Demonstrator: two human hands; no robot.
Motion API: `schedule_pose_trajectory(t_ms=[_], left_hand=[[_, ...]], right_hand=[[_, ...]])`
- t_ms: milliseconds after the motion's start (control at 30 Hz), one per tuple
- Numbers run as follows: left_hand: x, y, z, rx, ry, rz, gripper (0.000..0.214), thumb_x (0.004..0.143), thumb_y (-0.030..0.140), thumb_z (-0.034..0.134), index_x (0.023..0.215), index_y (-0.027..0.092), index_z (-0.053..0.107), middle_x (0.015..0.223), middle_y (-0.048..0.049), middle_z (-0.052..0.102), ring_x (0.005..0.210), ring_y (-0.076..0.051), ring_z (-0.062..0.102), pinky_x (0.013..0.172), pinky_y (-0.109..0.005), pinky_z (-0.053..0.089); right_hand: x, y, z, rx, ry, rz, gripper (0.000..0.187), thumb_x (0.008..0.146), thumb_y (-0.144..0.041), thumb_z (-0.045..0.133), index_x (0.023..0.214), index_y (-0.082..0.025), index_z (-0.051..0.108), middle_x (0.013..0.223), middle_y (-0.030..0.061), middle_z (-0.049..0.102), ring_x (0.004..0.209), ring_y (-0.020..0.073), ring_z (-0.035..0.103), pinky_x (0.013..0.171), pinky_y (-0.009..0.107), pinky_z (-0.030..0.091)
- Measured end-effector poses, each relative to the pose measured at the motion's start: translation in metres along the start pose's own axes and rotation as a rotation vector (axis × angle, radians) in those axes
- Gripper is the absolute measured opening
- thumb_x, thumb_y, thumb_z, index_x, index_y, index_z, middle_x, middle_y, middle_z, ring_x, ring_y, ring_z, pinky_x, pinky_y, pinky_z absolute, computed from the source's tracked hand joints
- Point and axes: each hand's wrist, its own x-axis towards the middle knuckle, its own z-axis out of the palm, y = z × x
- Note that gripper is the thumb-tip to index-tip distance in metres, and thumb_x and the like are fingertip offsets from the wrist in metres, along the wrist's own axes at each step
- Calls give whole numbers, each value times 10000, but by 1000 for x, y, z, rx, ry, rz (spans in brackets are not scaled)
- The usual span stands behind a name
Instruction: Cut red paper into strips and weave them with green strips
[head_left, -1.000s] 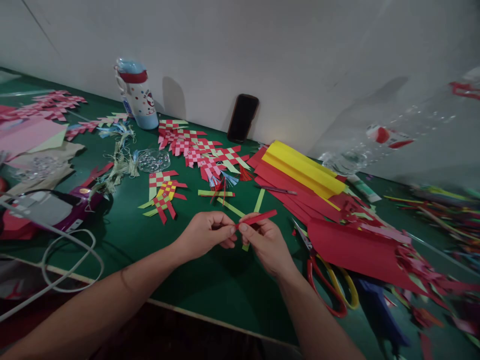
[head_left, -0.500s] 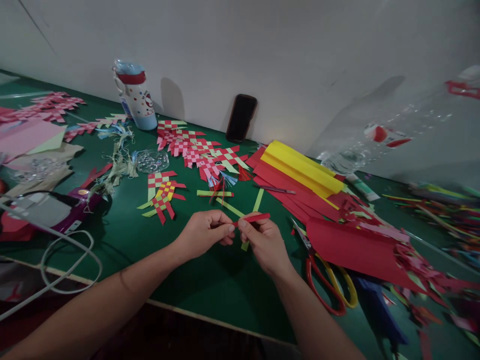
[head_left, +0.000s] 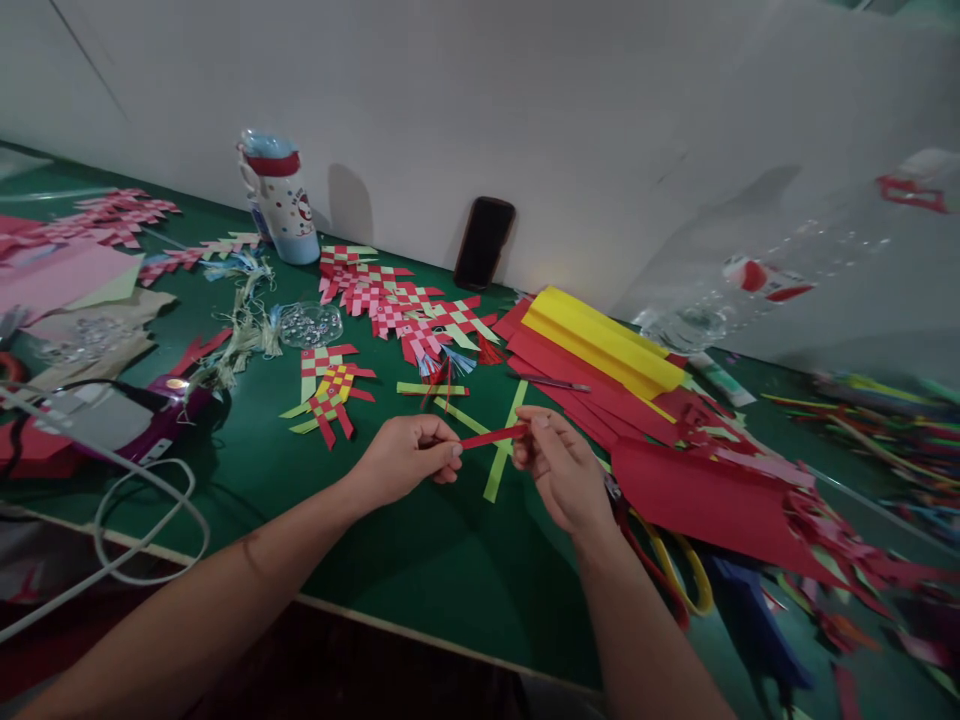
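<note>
A narrow red paper strip (head_left: 491, 437) is stretched between my two hands above the green tabletop. My left hand (head_left: 405, 455) pinches its left end between thumb and fingers. At the other end, the fingertips of my right hand (head_left: 559, 465) are closed on it. Beneath and behind the strip lie light green paper strips (head_left: 495, 478). A short green strip with a red tip (head_left: 431, 389) rests just beyond my left hand. Woven paper fish in red, green and yellow (head_left: 330, 395) lie to the left, with a row of similar fish (head_left: 397, 305) farther back.
Red-and-yellow-handled scissors (head_left: 694, 570) lie partly hidden by my right forearm. Red sheets (head_left: 705, 500) and folded yellow paper (head_left: 604, 340) are on the right. A phone (head_left: 484, 242) leans on the wall near a bottle (head_left: 281, 200). A white cable (head_left: 199, 520) loops at left.
My right hand has slid right along the red strip to its far end, so more of the strip shows between the hands. My left hand keeps its pinch.
</note>
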Motion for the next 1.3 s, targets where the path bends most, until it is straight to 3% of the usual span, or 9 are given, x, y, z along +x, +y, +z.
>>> schedule_pose_trajectory(t_ms=[200,367,500,633,833,933,1100,1200,1300], left_hand=[[2,-1,-1,52,-10,7,169,767,311,682,768,150,633,686,-13,693,596,-116,681,594,-216,540],[3,-1,-4,122,12,44,149,767,307,667,750,161,637,686,-10,695,586,-115,671,571,-209,523],[7,4,-20,179,131,102,162,792,333,645,782,173,631,748,-24,712,628,-124,678,606,-223,533],[15,6,-42,243,306,123,177,823,352,613,839,176,620,720,-19,694,621,-132,674,562,-214,520],[31,-4,-59,328,380,64,202,831,373,618,855,174,635,614,-9,673,516,-132,648,487,-207,501],[33,-6,-59,357,394,59,313,850,406,611,1047,164,633,649,-15,691,540,-139,664,492,-206,505],[28,-5,-60,431,432,92,588,898,415,558,1400,153,403,622,7,676,513,-143,652,480,-206,482],[22,-3,-60,508,492,158,569,925,418,495,1419,158,380,580,24,641,462,-148,605,468,-228,457],[14,0,-51,612,554,277,462,933,399,463,1343,187,486,640,0,648,567,-178,632,566,-272,483]], right_hand=[[2,13,-2,-123,5,-72,322,747,-483,752,726,-198,602,601,-44,520,542,89,454,530,236,362],[3,18,-1,-220,28,-104,321,809,-513,670,806,-197,618,684,-17,583,558,99,484,552,252,403],[8,11,-11,-346,90,-133,437,854,-567,551,1074,-194,603,848,37,648,591,116,526,579,281,453],[14,5,-26,-586,130,-164,408,812,-540,568,1017,-190,623,857,63,660,657,166,561,625,323,456],[10,7,-26,-959,-14,-247,190,740,-398,651,826,-228,657,883,70,661,865,252,559,820,398,403],[7,9,-22,-1077,-74,-266,91,764,-316,603,770,-231,635,878,66,648,875,248,537,859,405,373],[6,8,-19,-1163,-143,-264,99,804,-252,537,722,-234,588,845,53,628,854,237,535,854,398,370],[5,3,-18,-1173,-158,-257,105,815,-238,527,720,-232,571,858,62,629,853,241,536,826,392,376],[2,-3,-18,-1158,-178,-247,103,829,-245,522,740,-238,572,827,56,642,829,241,541,764,371,381]])
